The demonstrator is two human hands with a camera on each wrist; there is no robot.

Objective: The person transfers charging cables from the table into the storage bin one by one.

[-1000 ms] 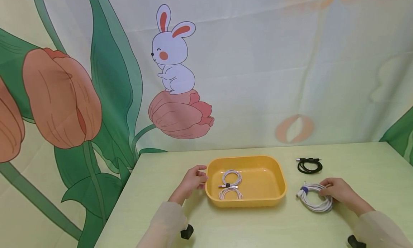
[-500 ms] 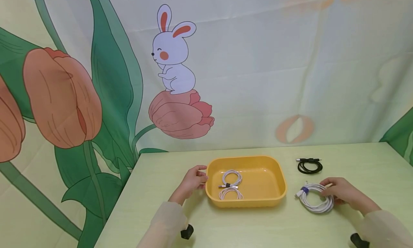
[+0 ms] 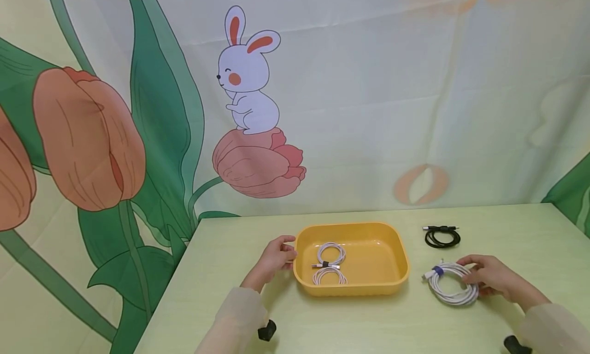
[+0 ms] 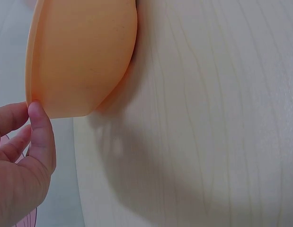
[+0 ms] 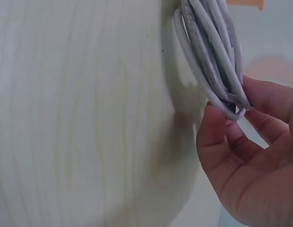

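Note:
A yellow plastic tray [image 3: 352, 291] stands on the table, with a tied white cable [image 3: 328, 265] in its left part. At the tray's left end my left hand [image 3: 273, 259] pinches the rim. In the left wrist view, the thumb [image 4: 39, 123] lies against the outer wall, just under the lip. To the right of the tray, my right hand [image 3: 493, 277] holds a thick coil of white cable [image 3: 454, 292] by its right side, a blue tie round its upper left. The right wrist view has the coil [image 5: 215, 52] between thumb and fingers, over its shadow.
Behind the white coil lies a tied black cable [image 3: 441, 237] on the pale green tabletop [image 3: 350, 323]. A printed curtain [image 3: 350, 113] with a rabbit and tulips hangs along the table's back edge. Black wrist devices [image 3: 267, 330] sit below both sleeves.
My right hand and the white cable coil have shifted slightly to the right and toward me. The left hand, the tray and the black cable stay put.

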